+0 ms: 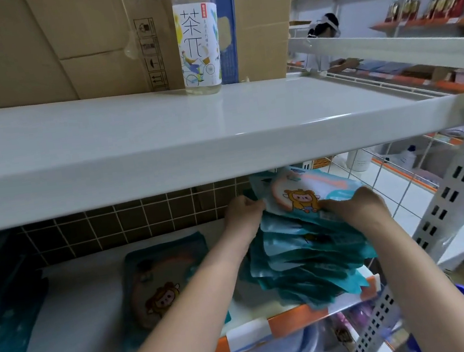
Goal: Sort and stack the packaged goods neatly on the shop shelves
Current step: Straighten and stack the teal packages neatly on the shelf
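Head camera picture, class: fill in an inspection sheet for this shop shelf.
Surface: white lower shelf, orange front edge.
Job's things: tall teal packet stack at right end; single packet lying flat beside it.
Clutter: tea bottle and cardboard boxes on upper shelf.
Hands: left hand and right hand both grip the top packet.
Cables: nothing seen.
Surroundings: another person at far shelves.

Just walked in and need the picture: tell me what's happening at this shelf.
A person is stocking the lower shelf. Both hands grip the top packet of a leaning stack of teal packets, left hand at its left edge, right hand on its right. A single teal packet lies flat to the left. A bottle stands on the upper shelf.
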